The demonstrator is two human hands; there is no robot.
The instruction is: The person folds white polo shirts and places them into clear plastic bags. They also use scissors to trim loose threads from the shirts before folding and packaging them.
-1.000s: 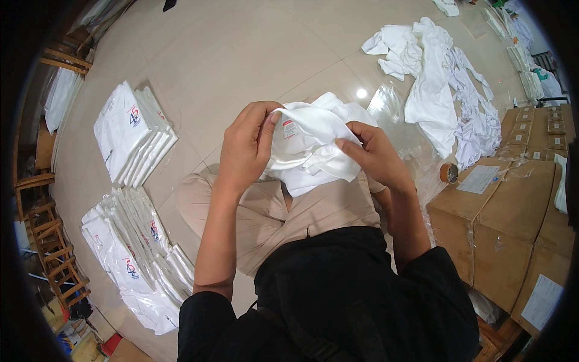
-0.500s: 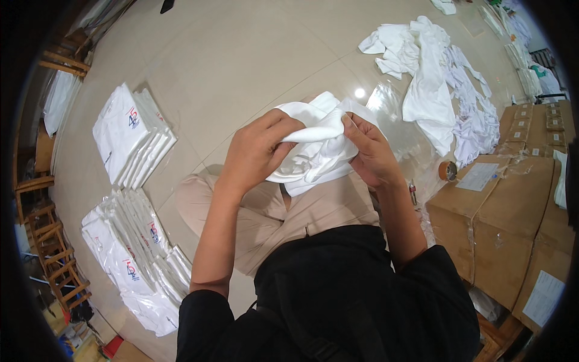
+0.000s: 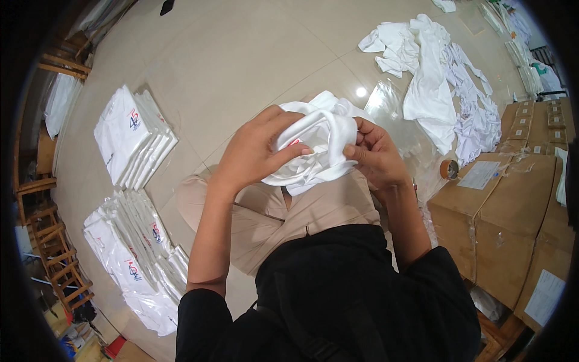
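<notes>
A white shirt (image 3: 329, 172) lies bunched over my crossed legs, its round neck opening held up and spread into a loop. My left hand (image 3: 256, 148) grips the left side of that loop, thumb inside the opening and fingers behind the cloth. On the other side, my right hand (image 3: 375, 151) pinches the neckband between thumb and fingers. A small patch of red print shows inside the opening. The lower folds of the shirt rest on my beige trousers (image 3: 338, 205).
Folded, bagged white shirts stand in two stacks on my left, a farther stack (image 3: 129, 136) and a nearer one (image 3: 129, 259). Loose white garments (image 3: 428, 90) lie front right beside clear plastic bags (image 3: 389, 111). A tape roll (image 3: 448, 169) sits near cardboard boxes (image 3: 500, 223) on my right.
The neck opening has been turned up and widened into a round loop. My right hand has shifted its hold along the band, and my left thumb now reaches into the opening.
</notes>
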